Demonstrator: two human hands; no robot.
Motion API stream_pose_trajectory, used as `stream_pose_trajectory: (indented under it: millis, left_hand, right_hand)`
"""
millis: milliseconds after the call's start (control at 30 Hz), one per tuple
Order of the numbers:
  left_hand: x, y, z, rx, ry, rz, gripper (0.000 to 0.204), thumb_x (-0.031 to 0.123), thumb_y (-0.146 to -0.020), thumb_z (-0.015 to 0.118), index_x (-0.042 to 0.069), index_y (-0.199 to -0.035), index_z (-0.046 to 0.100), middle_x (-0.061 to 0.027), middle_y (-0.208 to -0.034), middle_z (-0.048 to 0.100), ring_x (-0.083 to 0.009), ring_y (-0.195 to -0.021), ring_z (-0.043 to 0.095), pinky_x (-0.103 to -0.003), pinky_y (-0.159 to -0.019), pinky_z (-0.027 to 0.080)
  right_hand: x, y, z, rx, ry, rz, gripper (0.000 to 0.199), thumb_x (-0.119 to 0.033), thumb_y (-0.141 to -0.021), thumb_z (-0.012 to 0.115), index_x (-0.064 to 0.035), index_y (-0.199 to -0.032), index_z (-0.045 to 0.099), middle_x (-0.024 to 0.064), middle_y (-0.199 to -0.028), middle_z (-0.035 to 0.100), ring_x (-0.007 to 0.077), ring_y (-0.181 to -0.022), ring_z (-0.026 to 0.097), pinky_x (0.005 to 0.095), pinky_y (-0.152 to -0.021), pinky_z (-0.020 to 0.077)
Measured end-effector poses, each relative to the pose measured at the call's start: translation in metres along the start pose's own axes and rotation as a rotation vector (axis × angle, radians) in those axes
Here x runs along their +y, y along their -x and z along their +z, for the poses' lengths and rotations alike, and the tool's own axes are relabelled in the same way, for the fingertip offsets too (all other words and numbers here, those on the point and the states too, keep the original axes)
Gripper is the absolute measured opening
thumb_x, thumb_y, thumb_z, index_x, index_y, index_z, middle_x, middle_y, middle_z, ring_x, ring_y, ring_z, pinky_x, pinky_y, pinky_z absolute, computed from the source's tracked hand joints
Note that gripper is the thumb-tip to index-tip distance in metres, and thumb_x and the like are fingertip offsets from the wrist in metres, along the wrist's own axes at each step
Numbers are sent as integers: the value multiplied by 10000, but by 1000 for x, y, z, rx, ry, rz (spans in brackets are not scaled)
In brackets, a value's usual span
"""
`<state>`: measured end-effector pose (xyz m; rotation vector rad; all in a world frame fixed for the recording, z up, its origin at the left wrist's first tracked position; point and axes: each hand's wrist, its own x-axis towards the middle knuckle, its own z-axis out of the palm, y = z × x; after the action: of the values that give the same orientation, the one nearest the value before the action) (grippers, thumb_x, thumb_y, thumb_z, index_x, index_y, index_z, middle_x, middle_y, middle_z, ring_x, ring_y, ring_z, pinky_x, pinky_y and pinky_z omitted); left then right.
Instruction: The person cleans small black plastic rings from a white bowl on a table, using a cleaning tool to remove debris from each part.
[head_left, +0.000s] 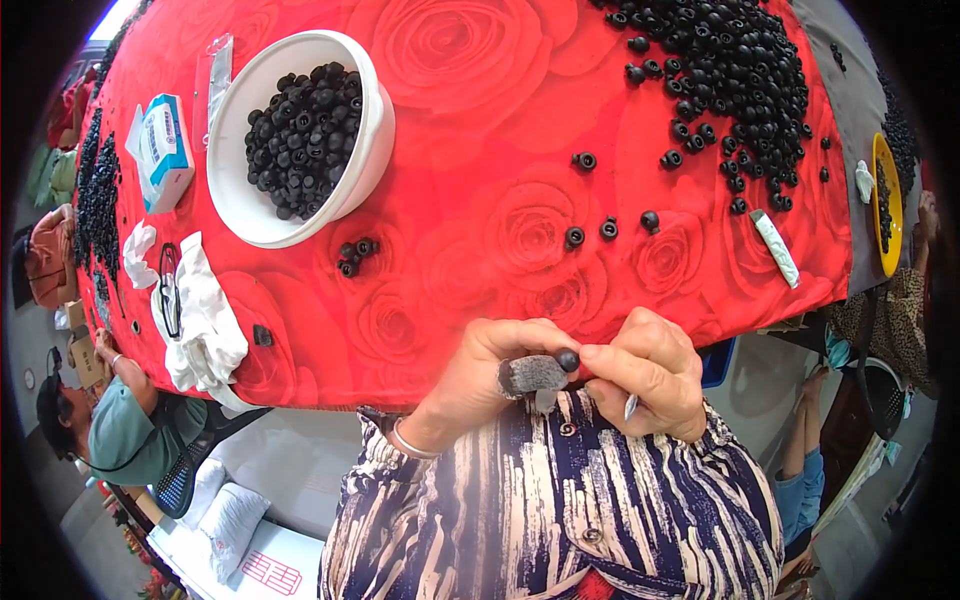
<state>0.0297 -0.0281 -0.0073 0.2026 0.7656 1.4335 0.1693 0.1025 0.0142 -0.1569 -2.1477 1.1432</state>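
Note:
Close to my body, just off the table's near edge, my two hands meet. My left hand (490,365) pinches a small round black part (567,360); a grey fabric sleeve (535,375) covers one of its fingers. From the other side, my right hand (650,375) brings its fingertips against the part. A thin, pale, pointed tool (631,406) sticks out below its curled fingers; the rest of it is hidden in the hand. Beyond the hands, several similar black parts (609,229) with open centres lie loose on the cloth.
A red rose-patterned cloth (450,290) covers the table. A white bowl (378,150) of black parts stands left, near a tissue pack (165,150), white gloves (205,340) and glasses (170,290). A large black heap (740,80) lies far right, above a white tube (776,250). A co-worker (130,420) sits left.

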Motion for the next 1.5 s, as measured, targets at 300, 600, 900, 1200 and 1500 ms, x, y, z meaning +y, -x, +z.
stream_pose_trajectory:
  millis: [300, 600, 900, 1200, 1500]
  left_hand:
    - [-1, 0, -4, -8, -25, 8, 189, -34, -825, 604, 1, -1004, 653, -93, -945, 630, -148, -820, 626, -239, -668, 538]
    - [-3, -2, -1, 27, 140, -34, 216, 48, -786, 676, -37, -982, 645, -129, -941, 609, -186, -853, 587, -294, -734, 476]
    - [-5, -5, -4, -11, 52, 32, 168, 21, -853, 601, -18, -1011, 641, -64, -911, 614, -110, -761, 605, -207, -611, 508]
    - [-3, -2, -2, -16, -64, 148, 151, 8, -848, 600, -12, -991, 646, -64, -906, 622, -106, -721, 614, -203, -581, 508]
    - [-12, -1, -1, 41, 49, 66, 204, 69, -848, 633, 23, -1047, 650, -77, -946, 655, -121, -728, 627, -243, -552, 542]
  right_hand:
    - [4, -7, 7, -11, 83, -77, 480, -24, -521, 712, 14, -996, 663, 1, -686, 520, 130, -514, 457, 268, -449, 340]
    - [6, -6, 3, -40, 155, -202, 430, -19, -518, 729, 35, -937, 649, 7, -693, 496, 126, -514, 431, 265, -435, 315]
    - [3, 3, 1, -44, 193, -216, 448, -77, -507, 695, 9, -946, 660, -5, -707, 463, 115, -530, 434, 260, -447, 325]
    - [6, 0, 10, -39, 166, -197, 473, -95, -556, 688, -7, -1020, 665, -7, -692, 475, 105, -512, 424, 261, -440, 305]
    - [9, -1, 12, -33, 28, -60, 552, -7, -549, 652, 29, -1099, 625, 15, -622, 534, 152, -460, 423, 288, -437, 313]
